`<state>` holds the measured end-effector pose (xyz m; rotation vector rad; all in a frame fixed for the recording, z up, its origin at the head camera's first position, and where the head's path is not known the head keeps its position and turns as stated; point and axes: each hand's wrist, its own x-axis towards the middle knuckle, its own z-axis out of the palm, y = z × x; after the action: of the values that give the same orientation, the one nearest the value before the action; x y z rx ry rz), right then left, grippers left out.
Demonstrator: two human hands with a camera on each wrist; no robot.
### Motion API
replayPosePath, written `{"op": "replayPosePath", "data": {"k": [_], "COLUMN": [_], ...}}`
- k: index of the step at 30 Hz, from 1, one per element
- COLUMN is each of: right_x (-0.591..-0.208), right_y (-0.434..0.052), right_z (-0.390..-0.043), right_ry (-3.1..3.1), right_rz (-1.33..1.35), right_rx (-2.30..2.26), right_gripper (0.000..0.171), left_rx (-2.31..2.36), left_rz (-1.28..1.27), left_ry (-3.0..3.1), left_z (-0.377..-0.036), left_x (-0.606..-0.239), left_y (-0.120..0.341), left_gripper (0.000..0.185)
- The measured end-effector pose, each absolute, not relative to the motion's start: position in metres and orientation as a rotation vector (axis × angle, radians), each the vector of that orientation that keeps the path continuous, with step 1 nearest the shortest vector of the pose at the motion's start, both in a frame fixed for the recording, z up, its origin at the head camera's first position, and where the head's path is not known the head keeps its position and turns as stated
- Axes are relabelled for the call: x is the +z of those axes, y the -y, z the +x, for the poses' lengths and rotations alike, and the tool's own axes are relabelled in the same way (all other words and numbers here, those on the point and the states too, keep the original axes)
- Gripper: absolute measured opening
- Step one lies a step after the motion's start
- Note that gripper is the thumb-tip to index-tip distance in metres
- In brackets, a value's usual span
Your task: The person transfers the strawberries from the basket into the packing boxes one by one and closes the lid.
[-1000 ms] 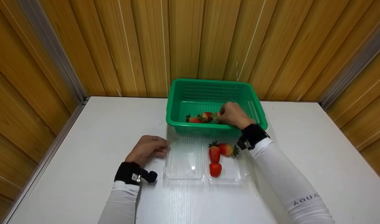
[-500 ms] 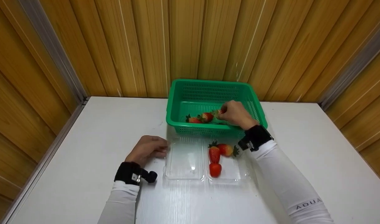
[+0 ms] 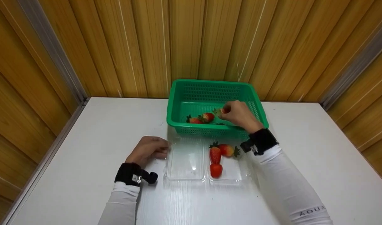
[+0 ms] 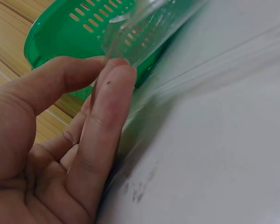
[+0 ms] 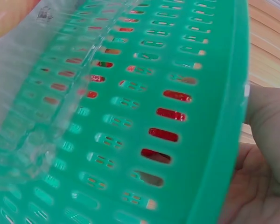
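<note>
In the head view my right hand reaches over the front of the green basket and pinches a strawberry between thumb and fingers, leafy end pointing left. Two other strawberries lie beside it in the basket. The right wrist view has the basket's slotted wall in front of part of that hand. A clear plastic clamshell lies opened flat before the basket. My left hand is at its left edge; up close, thumb and finger pinch the plastic rim.
Three strawberries sit in the clamshell's right half, along its left side and back. The white table carries everything. Wood-patterned panels rise right behind the basket and at both sides.
My right hand has drawn slightly up and to the right inside the basket, taking the strawberry with it. The left hand and the clamshell have stayed put.
</note>
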<state>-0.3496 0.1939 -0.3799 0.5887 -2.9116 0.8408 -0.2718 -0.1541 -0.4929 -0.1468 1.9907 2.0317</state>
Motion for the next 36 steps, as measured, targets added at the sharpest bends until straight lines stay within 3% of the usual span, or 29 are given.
{"op": "replayPosePath", "data": {"k": [12,36], "right_x": [-0.373,-0.364], "right_y": [-0.196,-0.194], "right_z": [-0.335,-0.297], "right_ry": [2.864,2.804], "right_rz": [0.569,0.494], "right_rx": [0.903,0.989], "right_gripper": [0.031,0.033], "left_rx": [2.03,2.04], "left_rz": [-0.147,-0.134], "left_ry": [-1.991,-2.005], "left_z": [-0.27,-0.272], "left_x": [-0.49,-0.492], "left_y": [0.154,0.154], "left_gripper": [0.024,0.019]}}
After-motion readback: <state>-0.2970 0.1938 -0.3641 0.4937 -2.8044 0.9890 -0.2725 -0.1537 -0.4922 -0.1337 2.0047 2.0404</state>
